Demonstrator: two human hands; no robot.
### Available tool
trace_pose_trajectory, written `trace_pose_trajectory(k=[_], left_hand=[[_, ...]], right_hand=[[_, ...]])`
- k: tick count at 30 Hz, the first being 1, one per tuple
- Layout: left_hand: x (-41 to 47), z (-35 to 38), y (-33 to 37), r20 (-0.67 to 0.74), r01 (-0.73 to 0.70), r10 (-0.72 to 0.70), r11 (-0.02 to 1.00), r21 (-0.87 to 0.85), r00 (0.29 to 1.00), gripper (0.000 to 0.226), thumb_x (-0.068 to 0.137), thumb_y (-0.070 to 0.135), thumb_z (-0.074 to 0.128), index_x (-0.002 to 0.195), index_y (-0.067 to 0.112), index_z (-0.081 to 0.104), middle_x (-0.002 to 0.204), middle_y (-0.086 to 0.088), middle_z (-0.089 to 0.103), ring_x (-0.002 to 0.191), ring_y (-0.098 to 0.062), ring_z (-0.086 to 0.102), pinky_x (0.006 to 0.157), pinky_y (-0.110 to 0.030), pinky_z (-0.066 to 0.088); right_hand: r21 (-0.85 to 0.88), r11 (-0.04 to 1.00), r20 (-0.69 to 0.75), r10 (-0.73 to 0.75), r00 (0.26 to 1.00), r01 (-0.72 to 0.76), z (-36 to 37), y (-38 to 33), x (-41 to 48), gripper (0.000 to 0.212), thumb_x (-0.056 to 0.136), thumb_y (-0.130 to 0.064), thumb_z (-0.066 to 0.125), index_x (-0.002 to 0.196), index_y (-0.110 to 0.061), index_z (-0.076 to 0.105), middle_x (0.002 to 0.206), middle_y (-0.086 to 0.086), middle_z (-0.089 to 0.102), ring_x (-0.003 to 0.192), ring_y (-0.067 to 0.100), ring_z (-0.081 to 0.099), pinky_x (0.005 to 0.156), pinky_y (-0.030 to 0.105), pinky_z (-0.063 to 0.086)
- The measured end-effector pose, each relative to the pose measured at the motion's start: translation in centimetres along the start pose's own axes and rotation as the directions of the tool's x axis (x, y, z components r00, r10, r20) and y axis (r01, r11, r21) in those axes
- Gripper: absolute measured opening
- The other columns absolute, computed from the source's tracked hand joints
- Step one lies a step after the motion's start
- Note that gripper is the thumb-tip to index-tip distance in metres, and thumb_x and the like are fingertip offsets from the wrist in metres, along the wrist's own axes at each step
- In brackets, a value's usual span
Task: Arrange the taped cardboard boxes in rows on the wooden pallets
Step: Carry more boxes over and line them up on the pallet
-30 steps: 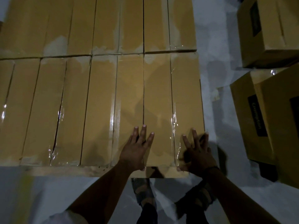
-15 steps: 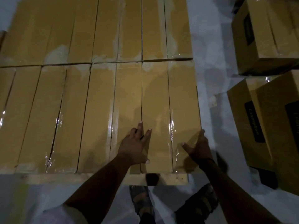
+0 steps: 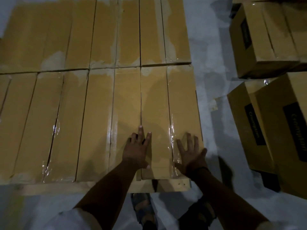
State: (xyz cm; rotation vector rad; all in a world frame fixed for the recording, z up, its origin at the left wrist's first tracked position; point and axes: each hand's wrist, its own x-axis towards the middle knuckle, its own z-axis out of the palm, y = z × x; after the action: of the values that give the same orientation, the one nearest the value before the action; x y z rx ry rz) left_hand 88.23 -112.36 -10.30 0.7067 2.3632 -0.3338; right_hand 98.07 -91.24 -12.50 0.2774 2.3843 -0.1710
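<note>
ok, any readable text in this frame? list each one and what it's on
"Crompton", blurry: black label on near box, right of pallet.
"Crompton", blurry: larger black label on neighbouring box.
Far box label: unreadable.
Palletised boxes: no text visible.

White short sleeves (image 3: 79, 219), dark band (image 3: 200, 169) at right hand (image 3: 191, 154) wrist, strappy sandals (image 3: 142, 207) on both ft.

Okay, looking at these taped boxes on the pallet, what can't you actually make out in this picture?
Head view only:
Wooden pallet: just its near board shows; taped boxes cover the rest.
Far row: far ends cut off by the top edge.
Black labels on the loose boxes at right: too dim and blurred to read surely.
Right hand: blurred; whether it touches is unclear.
</note>
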Motion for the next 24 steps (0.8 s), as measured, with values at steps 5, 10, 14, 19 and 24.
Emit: trace_pose_trajectory(k=[5, 10, 14, 19, 24], left_hand=[[0.2, -0.1, 0.4, 0.01, 0.018, -0.018, 0.999, 0.032, 1.0, 0.146, 0.069, 0.066, 0.082, 0.159, 0.024, -0.024, 0.161, -0.022, -0.036, 0.152, -0.048, -0.003, 0.124, -0.058, 0.014], [0.3, -0.1, 0.7, 0.015, 0.033, -0.033, 0.999, 0.019, 0.999, 0.147, 0.068, 0.062, 0.085, 0.159, 0.022, -0.023, 0.161, -0.024, -0.033, 0.152, -0.05, -0.003, 0.125, -0.057, 0.013], [0.3, 0.1, 0.5, 0.002, 0.03, -0.03, 0.999, -0.009, 1.0, 0.147, 0.068, 0.061, 0.086, 0.159, 0.024, -0.023, 0.162, -0.022, -0.034, 0.153, -0.048, -0.004, 0.125, -0.056, 0.014], [0.3, 0.2, 0.3, -0.008, 0.011, -0.012, 0.999, -0.034, 1.0, 0.145, 0.069, 0.06, 0.086, 0.16, 0.025, -0.022, 0.162, -0.02, -0.035, 0.153, -0.046, -0.004, 0.125, -0.055, 0.016], [0.0, -0.5, 0.3, -0.002, 0.013, -0.013, 0.994, -0.107, 1.0, 0.139, 0.072, 0.063, 0.082, 0.161, 0.026, -0.018, 0.164, -0.019, -0.03, 0.152, -0.046, 0.002, 0.124, -0.054, 0.016]], right_hand=[[-0.007, 1.0, 0.071, -0.018, 0.997, 0.018, 0.8, -1.5, 0.0, 0.105, 0.087, -0.076, 0.05, 0.155, -0.041, -0.022, 0.157, 0.006, -0.044, 0.144, 0.047, -0.034, 0.108, 0.082, 0.005], [-0.021, 1.0, 0.097, -0.011, 0.995, 0.013, 0.2, -1.6, 0.2, 0.107, 0.086, -0.078, 0.05, 0.155, -0.04, -0.022, 0.156, 0.008, -0.044, 0.144, 0.049, -0.034, 0.107, 0.082, 0.005], [-0.03, 0.999, 0.069, -0.013, 0.997, 0.015, 0.4, -1.1, -0.3, 0.105, 0.087, -0.077, 0.048, 0.156, -0.04, -0.021, 0.159, 0.007, -0.041, 0.147, 0.047, -0.029, 0.111, 0.078, 0.008], [-0.05, 0.998, 0.008, -0.025, 1.0, 0.026, 0.9, -1.1, -0.7, 0.101, 0.089, -0.075, 0.046, 0.157, -0.038, -0.02, 0.161, 0.008, -0.037, 0.148, 0.047, -0.026, 0.111, 0.077, 0.007], [0.018, 0.999, -0.036, -0.041, 0.999, 0.041, 0.3, -1.0, -1.0, 0.095, 0.09, -0.076, 0.043, 0.16, -0.037, -0.007, 0.168, 0.007, -0.022, 0.152, 0.045, -0.014, 0.116, 0.071, 0.011]])
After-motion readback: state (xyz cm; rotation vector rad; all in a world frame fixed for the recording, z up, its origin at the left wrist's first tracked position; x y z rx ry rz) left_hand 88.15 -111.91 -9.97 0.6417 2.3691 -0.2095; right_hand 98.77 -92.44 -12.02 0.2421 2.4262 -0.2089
